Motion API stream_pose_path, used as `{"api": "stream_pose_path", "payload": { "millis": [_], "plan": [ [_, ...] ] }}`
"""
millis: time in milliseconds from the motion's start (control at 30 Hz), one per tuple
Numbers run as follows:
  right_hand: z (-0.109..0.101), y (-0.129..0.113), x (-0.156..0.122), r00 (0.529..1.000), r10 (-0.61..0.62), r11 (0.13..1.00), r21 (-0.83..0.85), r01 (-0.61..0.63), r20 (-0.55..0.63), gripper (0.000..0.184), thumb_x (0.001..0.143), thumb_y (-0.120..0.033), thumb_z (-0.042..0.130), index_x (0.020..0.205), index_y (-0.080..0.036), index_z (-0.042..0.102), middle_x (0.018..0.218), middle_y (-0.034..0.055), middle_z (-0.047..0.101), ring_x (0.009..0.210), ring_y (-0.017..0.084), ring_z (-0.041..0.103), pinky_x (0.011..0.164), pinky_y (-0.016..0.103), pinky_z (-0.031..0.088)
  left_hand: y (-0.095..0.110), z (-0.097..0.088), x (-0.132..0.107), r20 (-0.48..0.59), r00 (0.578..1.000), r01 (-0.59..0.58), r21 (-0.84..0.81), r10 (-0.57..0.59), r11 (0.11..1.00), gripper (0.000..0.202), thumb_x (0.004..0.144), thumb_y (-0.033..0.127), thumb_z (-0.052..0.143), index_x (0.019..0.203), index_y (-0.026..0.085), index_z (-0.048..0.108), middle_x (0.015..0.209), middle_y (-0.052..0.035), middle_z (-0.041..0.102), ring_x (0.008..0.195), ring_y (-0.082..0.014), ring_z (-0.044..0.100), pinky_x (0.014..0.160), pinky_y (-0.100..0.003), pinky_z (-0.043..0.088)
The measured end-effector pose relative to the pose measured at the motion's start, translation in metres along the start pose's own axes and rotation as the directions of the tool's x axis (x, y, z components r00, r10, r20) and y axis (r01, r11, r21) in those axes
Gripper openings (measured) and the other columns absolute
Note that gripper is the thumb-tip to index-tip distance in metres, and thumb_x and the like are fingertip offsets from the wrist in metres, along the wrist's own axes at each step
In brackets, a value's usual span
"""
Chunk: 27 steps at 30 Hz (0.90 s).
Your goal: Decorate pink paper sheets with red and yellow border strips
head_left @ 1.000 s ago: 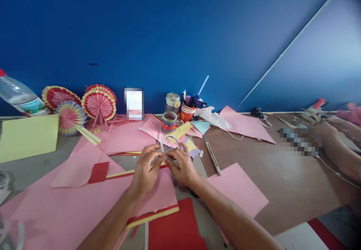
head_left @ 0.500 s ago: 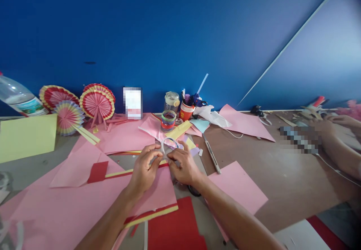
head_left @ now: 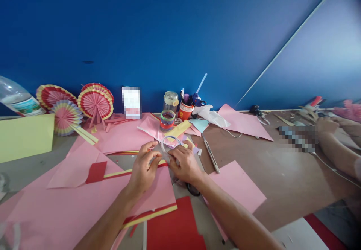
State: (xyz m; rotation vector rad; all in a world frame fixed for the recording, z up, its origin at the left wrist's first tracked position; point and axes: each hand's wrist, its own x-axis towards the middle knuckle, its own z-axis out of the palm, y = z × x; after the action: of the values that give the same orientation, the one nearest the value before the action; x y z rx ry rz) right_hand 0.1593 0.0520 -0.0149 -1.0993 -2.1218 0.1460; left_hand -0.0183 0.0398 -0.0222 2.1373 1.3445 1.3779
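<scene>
A roll of clear tape (head_left: pixel 170 137) stands on its edge between my two hands, its pale ring showing above the fingers. My right hand (head_left: pixel 184 162) is closed around the roll's near right side. With thumb and index finger pinched, my left hand (head_left: pixel 144 166) is at the roll's lower left, where a thin clear piece of tape seems to run between the fingertips. Below both hands lies a pink sheet (head_left: pixel 158 189) with red and yellow strips along its edges. A red paper piece (head_left: pixel 96 172) sits left of my left hand.
Paper fans (head_left: pixel 96 101) and a plastic bottle (head_left: pixel 19 99) stand along the blue wall. Behind my hands are a tape stack (head_left: pixel 167 121) and a cup of tools (head_left: pixel 186 110). A utility knife (head_left: pixel 211 154) lies at right. Another person's hands (head_left: pixel 327 125) work at far right.
My right hand has turned slightly and its fingers have shifted over the tape roll. My left hand keeps its pinch. The whole view has moved a little.
</scene>
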Motion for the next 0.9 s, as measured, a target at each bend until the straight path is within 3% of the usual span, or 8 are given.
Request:
{"api": "stream_pose_path", "payload": {
  "millis": [333,733,833,900],
  "plan": [
    [-0.001,-0.004,0.002,0.989,0.138,0.988,0.075,-0.135,-0.044,0.01,0.07,-0.013,0.045,0.064,-0.019,0.05,0.059,-0.004,0.053,0.061,0.012,0.051,0.087,0.037,0.027,0.004,0.0,-0.001,0.007,0.998,-0.056,0.028,0.055,0.998,0.01,0.09,0.016,0.049,0.083,0.02,0.056,0.116,-0.0089,0.053,0.11,-0.0197,0.055,0.087,-0.032,0.048],
    [0.001,-0.005,0.007,0.941,0.337,0.9,0.295,-0.32,-0.008,0.011,0.066,-0.016,0.044,0.057,-0.02,0.05,0.053,-0.0045,0.053,0.056,0.012,0.043,0.074,0.031,0.034,0.013,0.002,-0.004,-0.001,0.998,-0.069,0.024,0.069,0.997,0.009,0.091,0.016,0.045,0.086,0.019,0.053,0.114,-0.0107,0.049,0.111,-0.0206,0.051,0.089,-0.035,0.047],
    [-0.007,0.014,0.009,0.913,0.405,0.875,0.313,-0.369,-0.056,0.014,0.067,-0.018,0.041,0.058,-0.02,0.051,0.052,-0.0041,0.051,0.051,0.012,0.043,0.061,0.027,0.035,0.012,-0.008,0.001,-0.086,0.996,-0.028,-0.04,0.025,0.999,0.01,0.091,0.019,0.045,0.085,0.019,0.053,0.109,-0.0087,0.053,0.107,-0.0195,0.053,0.091,-0.035,0.045],
    [-0.015,0.031,0.011,0.869,0.476,0.854,0.308,-0.419,-0.137,0.02,0.072,-0.019,0.035,0.061,-0.02,0.051,0.051,-0.0038,0.049,0.047,0.012,0.039,0.053,0.025,0.032,0.008,-0.015,0.007,-0.21,0.973,0.069,-0.148,-0.1,0.987,0.01,0.091,0.025,0.047,0.086,0.02,0.054,0.108,-0.0071,0.055,0.106,-0.0192,0.054,0.091,-0.035,0.045]
  ]
}}
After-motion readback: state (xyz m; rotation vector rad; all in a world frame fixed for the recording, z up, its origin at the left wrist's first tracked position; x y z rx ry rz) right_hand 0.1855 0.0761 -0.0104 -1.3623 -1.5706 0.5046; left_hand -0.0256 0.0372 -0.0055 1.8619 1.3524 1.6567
